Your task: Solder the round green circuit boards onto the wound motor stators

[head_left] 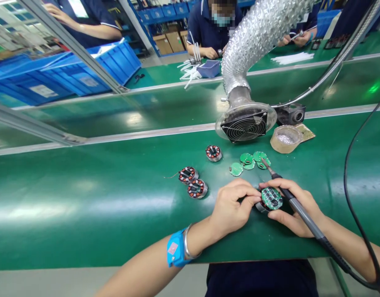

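While our left hand (233, 204) has its thumb and forefinger closed together at the left rim of a wound stator (263, 207), we cannot tell whether they grip the rim or something small beside it. Our right hand (309, 206) grips the stator between thumb and fingers, with a soldering iron (305, 216) held slantwise across the same hand. A green circuit board (271, 198) covers the stator's top, and we have both near the front edge of the bench (100, 198), right of its middle. Beyond our hands, toward the back edge, lie loose circuit boards (248, 161), the iron's tip just over or against one. Farther left stand three more stators (196, 189), two side by side. A fan hood (245, 127) overhangs the back edge, a round tub (284, 142) near it.
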The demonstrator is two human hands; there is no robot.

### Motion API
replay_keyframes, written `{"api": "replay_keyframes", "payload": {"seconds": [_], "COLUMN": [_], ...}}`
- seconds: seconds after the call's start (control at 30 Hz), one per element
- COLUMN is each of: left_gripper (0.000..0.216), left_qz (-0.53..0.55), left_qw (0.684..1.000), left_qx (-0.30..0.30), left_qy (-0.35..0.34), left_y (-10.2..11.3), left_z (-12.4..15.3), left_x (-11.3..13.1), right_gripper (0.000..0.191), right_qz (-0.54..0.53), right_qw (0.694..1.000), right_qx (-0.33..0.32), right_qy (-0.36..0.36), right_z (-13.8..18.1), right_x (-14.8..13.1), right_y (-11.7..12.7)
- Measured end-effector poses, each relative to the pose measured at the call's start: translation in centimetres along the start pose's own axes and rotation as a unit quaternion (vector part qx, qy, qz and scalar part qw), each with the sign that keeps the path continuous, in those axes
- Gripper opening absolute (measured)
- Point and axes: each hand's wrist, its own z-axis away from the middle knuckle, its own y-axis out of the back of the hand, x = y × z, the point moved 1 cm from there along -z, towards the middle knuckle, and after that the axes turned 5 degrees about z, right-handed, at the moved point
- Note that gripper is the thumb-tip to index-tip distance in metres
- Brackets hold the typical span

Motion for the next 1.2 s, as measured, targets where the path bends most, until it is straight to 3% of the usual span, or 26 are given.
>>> {"api": "replay_keyframes", "payload": {"seconds": [0.1,0.2,0.37,0.43,0.5,0.6,0.7,0.77,1.0,1.13,1.2], "left_gripper": [0.007,0.011,0.014,0.018,0.020,0.015,0.011,0.007,0.007,0.009,0.026], "left_qz": [0.002,0.067,0.242,0.293,0.308,0.255,0.144,0.075,-0.032,-0.073,-0.082], "left_qw": [1.000,0.992,0.917,0.887,0.876,0.909,0.964,0.983,0.998,0.997,0.997], "left_qx": [0.005,0.000,0.044,0.068,0.083,0.079,0.048,0.029,0.019,0.011,-0.006], "left_qy": [0.020,0.106,0.313,0.351,0.362,0.321,0.220,0.163,0.059,0.015,0.006], "left_y": [0.1,0.1,-0.6,-0.9,-1.1,-1.0,-0.6,-0.4,-0.5,-1.1,-1.6], "left_z": [0.3,0.5,0.4,0.5,0.6,0.8,0.7,0.6,0.2,0.7,1.5], "left_x": [0.2,-0.1,-1.3,-1.5,-1.6,-1.3,-0.8,-0.6,-0.5,-0.4,-0.1], "right_gripper": [0.053,0.052,0.051,0.051,0.051,0.051,0.051,0.051,0.052,0.051,0.048], "right_qz": [-0.004,0.003,0.025,0.030,0.035,0.038,0.030,0.022,0.028,0.044,0.062], "right_qw": [1.000,1.000,0.999,0.998,0.998,0.998,0.997,0.998,0.999,0.996,0.992], "right_qx": [0.013,0.027,0.043,0.047,0.048,0.046,0.044,0.037,0.022,0.044,0.074], "right_qy": [0.000,-0.003,-0.020,-0.017,-0.018,-0.031,-0.047,-0.054,-0.014,-0.061,-0.077], "right_z": [-0.1,-0.2,0.0,0.0,0.0,-0.2,-0.3,-0.2,0.1,-0.1,-0.2], "right_x": [0.0,0.1,0.3,0.3,0.3,0.2,-0.1,-0.1,0.1,0.1,0.1], "right_y": [-0.1,-0.2,-0.5,-0.7,-0.8,-0.9,-0.8,-0.8,-0.6,-0.6,-0.7]}}
